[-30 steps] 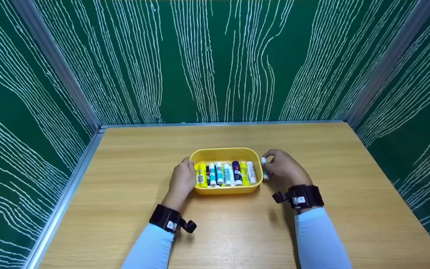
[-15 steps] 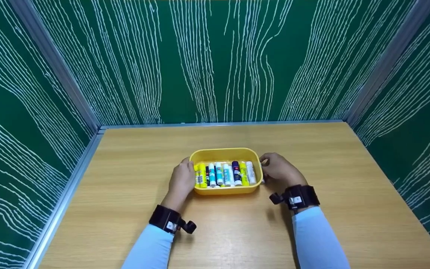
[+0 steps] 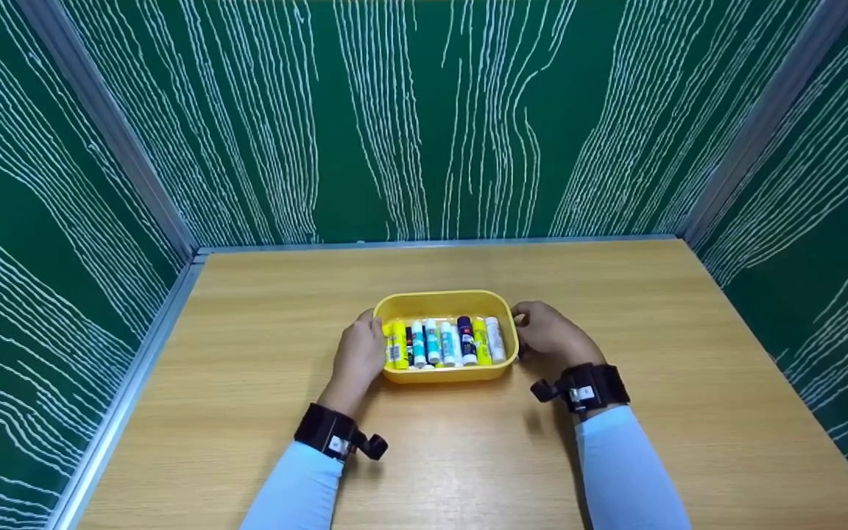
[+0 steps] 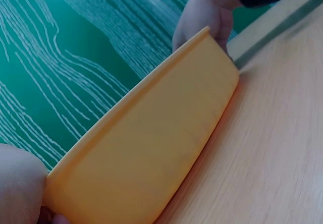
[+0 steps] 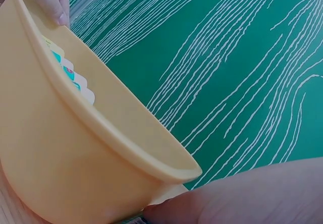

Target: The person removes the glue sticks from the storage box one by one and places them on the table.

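A yellow plastic basket (image 3: 447,376) rests on the table with a row of glue sticks (image 3: 432,341) lying in it, in yellow, white-and-teal, purple and plain white. My left hand (image 3: 360,350) grips the basket's left end, fingers at the rim. At the opposite end is my right hand (image 3: 553,331), bent close against the outer wall. It holds a white-and-teal glue stick, mostly hidden in the head view; in the right wrist view a white part of this glue stick (image 5: 169,194) shows between the basket and a finger.
The wooden table (image 3: 439,456) is bounded by green panels (image 3: 365,132) with wavy white lines at the back and both sides. Metal posts (image 3: 770,110) stand at the corners. Each wrist wears a black strap (image 3: 592,389) with a small camera.
My right hand has moved slightly left with the glue stick, up against the basket's right end, and the stick has become mostly hidden. My left hand and the basket have stayed in place.
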Demonstrator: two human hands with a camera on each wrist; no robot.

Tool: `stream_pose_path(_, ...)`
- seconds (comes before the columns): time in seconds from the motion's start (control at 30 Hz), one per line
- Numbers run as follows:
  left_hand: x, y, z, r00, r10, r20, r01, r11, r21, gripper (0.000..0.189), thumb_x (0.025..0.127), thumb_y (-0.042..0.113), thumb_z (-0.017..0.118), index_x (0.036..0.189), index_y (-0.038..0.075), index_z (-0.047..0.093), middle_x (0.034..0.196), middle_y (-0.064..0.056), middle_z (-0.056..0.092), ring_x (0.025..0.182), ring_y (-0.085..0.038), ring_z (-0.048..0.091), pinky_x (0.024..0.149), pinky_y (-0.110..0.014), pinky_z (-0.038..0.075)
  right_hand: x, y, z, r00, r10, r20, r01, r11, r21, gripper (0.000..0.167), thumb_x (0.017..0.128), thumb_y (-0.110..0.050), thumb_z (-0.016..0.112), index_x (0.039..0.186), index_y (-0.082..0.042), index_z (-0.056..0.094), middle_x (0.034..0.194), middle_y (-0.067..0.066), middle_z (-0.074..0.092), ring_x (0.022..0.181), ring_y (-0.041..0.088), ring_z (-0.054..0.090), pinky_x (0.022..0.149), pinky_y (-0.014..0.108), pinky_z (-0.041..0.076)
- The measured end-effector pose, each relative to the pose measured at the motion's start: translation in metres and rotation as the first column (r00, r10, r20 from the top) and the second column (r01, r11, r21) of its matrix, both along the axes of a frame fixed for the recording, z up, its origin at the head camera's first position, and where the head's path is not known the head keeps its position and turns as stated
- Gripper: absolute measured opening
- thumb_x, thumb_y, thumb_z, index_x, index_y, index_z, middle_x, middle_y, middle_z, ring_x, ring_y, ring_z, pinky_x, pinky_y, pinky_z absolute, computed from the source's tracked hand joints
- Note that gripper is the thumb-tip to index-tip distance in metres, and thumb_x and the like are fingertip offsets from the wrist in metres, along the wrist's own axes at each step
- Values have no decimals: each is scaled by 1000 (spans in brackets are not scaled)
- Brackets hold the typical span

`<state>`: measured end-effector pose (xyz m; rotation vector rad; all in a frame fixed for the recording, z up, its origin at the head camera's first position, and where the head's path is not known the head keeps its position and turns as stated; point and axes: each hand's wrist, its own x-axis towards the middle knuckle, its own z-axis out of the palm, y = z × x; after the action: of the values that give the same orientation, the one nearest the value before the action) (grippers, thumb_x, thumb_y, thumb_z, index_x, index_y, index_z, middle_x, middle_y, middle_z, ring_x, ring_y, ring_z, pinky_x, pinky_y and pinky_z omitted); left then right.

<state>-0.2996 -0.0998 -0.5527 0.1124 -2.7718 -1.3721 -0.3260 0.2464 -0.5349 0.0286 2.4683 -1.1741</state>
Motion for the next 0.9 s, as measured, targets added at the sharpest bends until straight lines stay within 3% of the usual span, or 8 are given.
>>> stream_pose_path(0.3,1,-1,-1,999,-1,-33,2,1000,4,43,123,20,43,154,-2,64,142,-26,76,123,-33,76,110,-55,63,5,-2,1,999,2,-37,-6,994,-109,27,112,-8,52,132,-4,70,98,13,74,84,28,70,77,36,60)
stream_pose_path(0.47,0,-1,-2,1000,5,-28,-6,1000,-4,43,123,20,43,153,-2,64,139,-25,77,118,-31,76,108,-54,63,7,-2,3,999,-41,-1,41,989,-141,28,116,-16,56,138,-4,68,102,14,73,88,29,71,78,36,62)
stream_pose_path(0.6,-1,-1,-2,1000,12,-4,-12,1000,-16,44,124,22,42,155,-1,63,140,-23,77,117,-29,75,109,-53,63,7,0,10,996,-87,19,88,991,-103,35,118,-23,57,147,-5,63,111,18,73,93,33,73,84,39,66)
stream_pose_path(0.8,0,2,0,999,22,28,-22,999,-28,46,124,24,41,159,0,60,151,-24,72,128,-31,74,116,-53,60,6,-7,32,990,-131,-57,133,990,45,42,118,-25,60,156,-8,60,135,22,67,115,35,67,101,44,62)
stream_pose_path(0.9,0,3,2,999,25,31,-24,999,-27,47,125,26,41,160,0,59,152,-24,71,131,-33,74,117,-54,60,6,-17,45,988,-122,-89,128,990,57,43,118,-25,61,157,-8,60,140,22,65,118,36,67,102,45,63)
